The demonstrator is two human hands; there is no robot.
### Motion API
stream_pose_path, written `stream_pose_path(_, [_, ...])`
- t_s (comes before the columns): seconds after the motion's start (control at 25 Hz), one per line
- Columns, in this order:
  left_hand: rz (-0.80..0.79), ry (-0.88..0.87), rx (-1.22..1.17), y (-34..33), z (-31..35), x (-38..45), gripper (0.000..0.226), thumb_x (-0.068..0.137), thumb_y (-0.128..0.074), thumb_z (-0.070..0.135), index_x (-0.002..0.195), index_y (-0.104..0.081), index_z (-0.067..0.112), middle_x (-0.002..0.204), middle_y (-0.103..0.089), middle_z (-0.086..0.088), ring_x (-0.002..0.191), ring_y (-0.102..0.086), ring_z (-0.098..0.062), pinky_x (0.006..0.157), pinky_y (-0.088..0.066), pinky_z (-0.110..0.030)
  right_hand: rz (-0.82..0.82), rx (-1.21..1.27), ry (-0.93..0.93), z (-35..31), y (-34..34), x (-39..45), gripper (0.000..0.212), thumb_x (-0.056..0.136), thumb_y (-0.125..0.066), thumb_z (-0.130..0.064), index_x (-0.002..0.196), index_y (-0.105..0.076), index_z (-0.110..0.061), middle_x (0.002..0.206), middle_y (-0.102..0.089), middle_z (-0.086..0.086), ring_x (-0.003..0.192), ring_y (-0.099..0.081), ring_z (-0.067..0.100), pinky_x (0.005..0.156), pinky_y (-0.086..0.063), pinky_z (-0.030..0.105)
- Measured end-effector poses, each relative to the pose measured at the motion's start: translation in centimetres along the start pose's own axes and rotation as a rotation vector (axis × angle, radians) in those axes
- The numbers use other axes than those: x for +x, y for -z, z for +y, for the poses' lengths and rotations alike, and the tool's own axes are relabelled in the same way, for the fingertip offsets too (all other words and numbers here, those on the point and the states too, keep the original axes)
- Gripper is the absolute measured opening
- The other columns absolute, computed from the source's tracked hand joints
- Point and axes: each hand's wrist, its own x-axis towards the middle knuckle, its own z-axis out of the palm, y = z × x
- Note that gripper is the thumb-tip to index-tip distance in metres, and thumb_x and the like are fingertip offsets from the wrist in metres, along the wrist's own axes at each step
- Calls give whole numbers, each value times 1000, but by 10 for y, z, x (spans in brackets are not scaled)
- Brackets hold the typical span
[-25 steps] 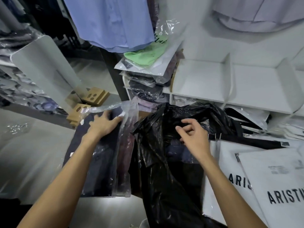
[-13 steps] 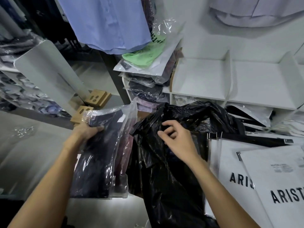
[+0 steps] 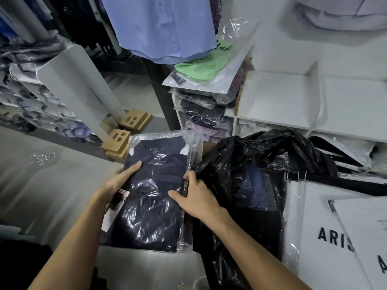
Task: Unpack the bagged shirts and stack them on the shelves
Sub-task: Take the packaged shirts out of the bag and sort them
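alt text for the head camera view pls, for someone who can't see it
A person's left hand and right hand grip the two sides of a dark navy shirt in a clear plastic bag, held face-up. A crumpled black plastic sack lies to the right, with a pile of bagged shirts beside white shelves behind.

White shelf unit [image 3: 293, 97] with upright dividers stands against a white wall [image 3: 272, 42]. A curved white panel [image 3: 79, 84] leans at left above a grey floor [image 3: 52, 185]. Cardboard boxes [image 3: 125, 132] sit near its foot. Lighting is dim and even.
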Motion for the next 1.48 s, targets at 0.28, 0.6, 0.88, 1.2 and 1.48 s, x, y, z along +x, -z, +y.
stream_pose_path(0.28, [-317,118,-45,2,-10,12,111,50,-89,74,142,-47,29,124,-73,-6,110,-73,-26,100,-54,-45,-72,106,-129,8,-4,5,56,92,-58,-57,130,-26,-30,117,-59,7,99,-62,27,87,-47,39])
stream_pose_path(0.6, [-422,71,58,-23,-8,7,102,53,-95,60,137,-41,37,125,-73,-3,110,-73,-27,98,-56,-54,14,364,-296,38,9,8,77,80,-74,-68,125,-27,-28,130,-58,8,110,-59,23,93,-45,33])
stream_pose_path(0.88, [-129,12,-125,-7,-20,20,91,64,-46,102,133,-60,45,136,-67,6,125,-63,-24,117,-38,-53,49,386,-247,31,4,4,76,77,-76,-68,125,-25,-36,123,-60,2,100,-60,17,77,-46,29])
stream_pose_path(1.2, [-292,47,-206,-16,-40,26,79,90,-28,87,144,-55,34,151,-53,-3,139,-50,-31,119,-31,-62,7,426,-264,41,1,13,134,53,-74,-91,157,1,-51,144,-60,-8,130,-57,17,113,-44,39])
stream_pose_path(1.48, [-380,188,-386,-18,-13,25,78,102,-24,72,147,-52,15,148,-52,-24,134,-51,-48,112,-37,-67,105,512,-282,40,-3,15,115,62,-79,-80,155,-26,-39,129,-64,-16,118,-62,12,103,-49,33])
